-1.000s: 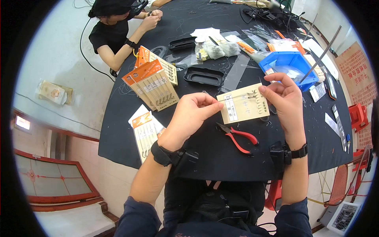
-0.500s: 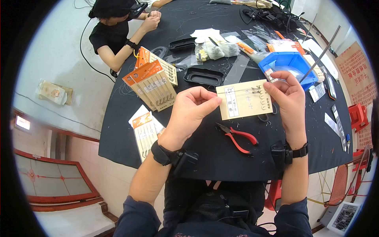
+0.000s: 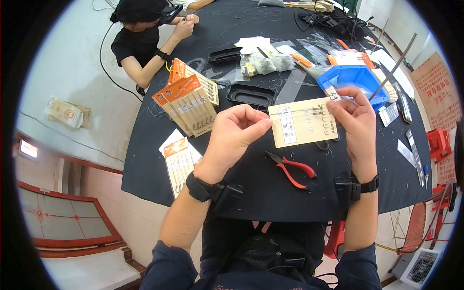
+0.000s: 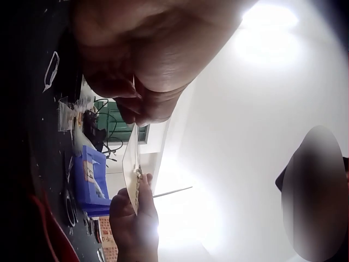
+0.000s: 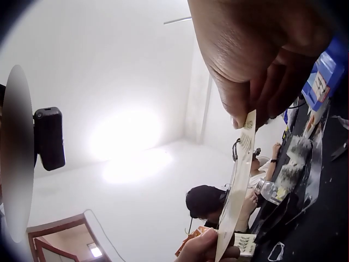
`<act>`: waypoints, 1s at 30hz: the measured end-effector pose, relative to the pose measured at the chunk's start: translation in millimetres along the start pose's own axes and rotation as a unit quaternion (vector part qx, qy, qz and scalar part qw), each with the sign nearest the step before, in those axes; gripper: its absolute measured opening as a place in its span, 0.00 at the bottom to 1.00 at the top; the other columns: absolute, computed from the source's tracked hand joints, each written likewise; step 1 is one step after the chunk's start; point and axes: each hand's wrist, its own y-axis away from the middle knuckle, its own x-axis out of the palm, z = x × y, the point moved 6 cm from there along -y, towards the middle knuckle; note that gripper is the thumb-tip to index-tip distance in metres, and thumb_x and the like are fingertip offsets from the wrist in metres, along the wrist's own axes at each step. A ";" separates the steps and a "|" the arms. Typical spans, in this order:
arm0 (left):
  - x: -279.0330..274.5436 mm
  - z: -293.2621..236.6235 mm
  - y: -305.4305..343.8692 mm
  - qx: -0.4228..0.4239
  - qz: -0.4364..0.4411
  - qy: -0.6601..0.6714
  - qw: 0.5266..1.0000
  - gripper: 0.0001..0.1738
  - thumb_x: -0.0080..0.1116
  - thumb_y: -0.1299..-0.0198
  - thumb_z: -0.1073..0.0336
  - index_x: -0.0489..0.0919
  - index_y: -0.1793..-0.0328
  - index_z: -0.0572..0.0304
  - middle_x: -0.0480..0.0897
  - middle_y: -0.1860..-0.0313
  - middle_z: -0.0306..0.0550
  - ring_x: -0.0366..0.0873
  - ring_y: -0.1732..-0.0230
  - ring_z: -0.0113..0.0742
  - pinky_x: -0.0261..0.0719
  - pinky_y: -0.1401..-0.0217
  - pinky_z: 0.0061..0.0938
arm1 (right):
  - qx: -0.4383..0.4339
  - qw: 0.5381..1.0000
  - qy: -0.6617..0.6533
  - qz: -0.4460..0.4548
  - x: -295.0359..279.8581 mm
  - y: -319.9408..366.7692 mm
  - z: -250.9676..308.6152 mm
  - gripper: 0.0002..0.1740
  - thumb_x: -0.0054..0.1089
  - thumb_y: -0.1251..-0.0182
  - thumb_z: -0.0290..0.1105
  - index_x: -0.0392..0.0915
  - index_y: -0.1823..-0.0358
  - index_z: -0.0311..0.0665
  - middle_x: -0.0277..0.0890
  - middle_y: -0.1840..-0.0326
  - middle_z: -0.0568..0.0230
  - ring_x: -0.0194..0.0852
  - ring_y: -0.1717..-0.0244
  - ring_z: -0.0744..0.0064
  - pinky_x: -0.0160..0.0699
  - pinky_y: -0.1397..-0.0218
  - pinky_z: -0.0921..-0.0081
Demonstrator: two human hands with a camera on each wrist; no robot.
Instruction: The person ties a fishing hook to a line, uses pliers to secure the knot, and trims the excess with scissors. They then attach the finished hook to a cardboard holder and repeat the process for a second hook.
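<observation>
A cream card of fishing hooks (image 3: 299,133) printed with 12 is held up over the table, facing me. My right hand (image 3: 356,128) pinches its upper right corner, thumb over the front beside several dark hooks (image 3: 317,109). Thin lines run from these hooks leftward across the card. My left hand (image 3: 229,140) pinches at the left edge, where the line ends meet the fingertips. In the right wrist view the card (image 5: 235,191) appears nearly edge-on between both hands. Red-handled pliers (image 3: 304,167) lie below it on the black cloth.
Orange-topped hook packs (image 3: 186,104) stand at the left, with another pack (image 3: 177,164) lying nearer. Behind the card are a black tray (image 3: 250,95), a jar (image 3: 247,62) and a blue bin (image 3: 350,73). Another person (image 3: 142,43) sits across at the far left.
The card has shifted slightly right with both hands, and its face has turned a little more squarely toward me. The pliers and packs have stayed put.
</observation>
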 end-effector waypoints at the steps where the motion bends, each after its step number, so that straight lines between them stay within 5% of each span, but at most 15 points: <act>1: 0.7 -0.5 0.0 0.006 0.004 0.012 1.000 0.05 0.67 0.40 0.73 0.81 0.64 0.61 0.83 0.58 0.41 0.75 0.63 0.18 0.72 0.60 0.13 | 0.000 1.000 -0.002 -0.001 0.0 0.1 0.1 0.16 0.70 0.39 0.24 0.76 0.50 0.32 0.83 0.70 0.65 0.77 0.71 0.84 0.71 0.67 0.87; 30: 4.5 -14.0 6.5 0.106 0.025 0.060 0.992 0.06 0.64 0.41 0.79 0.78 0.66 0.63 0.83 0.57 0.46 0.75 0.64 0.18 0.74 0.62 0.14 | 0.123 0.988 -0.081 0.038 3.3 0.9 -25.6 0.21 0.70 0.37 0.26 0.72 0.46 0.36 0.85 0.64 0.61 0.79 0.71 0.83 0.72 0.70 0.89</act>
